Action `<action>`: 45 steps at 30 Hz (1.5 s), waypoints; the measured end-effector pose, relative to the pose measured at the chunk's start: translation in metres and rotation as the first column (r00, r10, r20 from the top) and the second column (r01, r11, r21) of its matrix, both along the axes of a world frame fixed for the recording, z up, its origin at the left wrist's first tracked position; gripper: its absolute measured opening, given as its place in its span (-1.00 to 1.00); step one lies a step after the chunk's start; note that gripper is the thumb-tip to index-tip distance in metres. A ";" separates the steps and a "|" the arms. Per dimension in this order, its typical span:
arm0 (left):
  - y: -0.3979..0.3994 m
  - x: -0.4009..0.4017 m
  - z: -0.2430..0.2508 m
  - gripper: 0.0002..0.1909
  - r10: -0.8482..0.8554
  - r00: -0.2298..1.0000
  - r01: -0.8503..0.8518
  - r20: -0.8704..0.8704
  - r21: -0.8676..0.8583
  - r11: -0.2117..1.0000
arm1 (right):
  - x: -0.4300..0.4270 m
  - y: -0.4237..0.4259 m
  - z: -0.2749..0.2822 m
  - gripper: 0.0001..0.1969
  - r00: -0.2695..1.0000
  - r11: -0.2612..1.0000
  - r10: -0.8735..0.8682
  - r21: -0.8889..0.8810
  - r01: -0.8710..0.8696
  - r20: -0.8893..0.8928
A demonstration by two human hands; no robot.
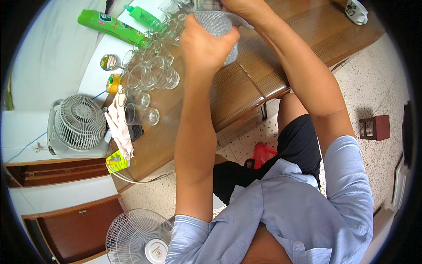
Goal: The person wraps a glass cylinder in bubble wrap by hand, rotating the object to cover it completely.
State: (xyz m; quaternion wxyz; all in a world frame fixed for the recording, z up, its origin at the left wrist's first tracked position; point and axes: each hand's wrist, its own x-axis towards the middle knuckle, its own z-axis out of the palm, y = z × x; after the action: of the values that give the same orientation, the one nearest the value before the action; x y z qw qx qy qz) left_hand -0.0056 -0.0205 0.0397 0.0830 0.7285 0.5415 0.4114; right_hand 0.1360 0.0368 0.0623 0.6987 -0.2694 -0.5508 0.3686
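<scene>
My left hand point(207, 46) is closed on a grey ribbed cloth point(214, 23) near the top of the head view. The cloth bulges out past my thumb and hangs below it; whether something is wrapped inside is hidden. My right hand point(239, 4) is at the top edge beside the cloth, its fingers cut off by the frame. A shiny clear object point(207, 5), perhaps a glass, shows between my hands. Just left of my left hand stand several clear drinking glasses point(161, 74), crowded together on the wooden table point(237, 89). One glass point(141, 114) stands nearest the table's left end.
A green spray can point(108, 28), a green pump bottle point(143, 16), a small round mirror point(109, 62) and a yellow tape roll point(113, 83) lie behind the glasses. A box fan point(79, 122) and pinkish cloth point(118, 128) are left. A patterned cup point(356, 12) stands far right.
</scene>
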 end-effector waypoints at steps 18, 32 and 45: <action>0.008 -0.024 -0.012 -0.49 -0.357 -0.053 0.892 0.933 0.204 0.403 | 0.007 -0.004 0.010 -0.70 0.655 0.703 0.708 0.186 -0.686 -0.264; 0.002 -0.002 -0.008 -0.24 0.006 0.973 -0.008 -0.229 -0.010 1.000 | 0.017 0.012 0.002 -0.76 0.966 0.969 -0.241 -0.071 0.235 -0.090; 0.013 -0.018 -0.008 -0.45 -0.447 0.679 0.704 0.583 -0.344 0.621 | 0.012 0.003 0.009 -0.78 0.969 0.972 0.208 -0.087 -0.220 -0.133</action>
State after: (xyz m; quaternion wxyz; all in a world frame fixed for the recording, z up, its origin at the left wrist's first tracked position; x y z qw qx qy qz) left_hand -0.0236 -0.0074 0.0313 0.5375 0.6966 0.3289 0.3430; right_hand 0.1481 0.0402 0.0715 0.6729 -0.2202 -0.5132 0.4852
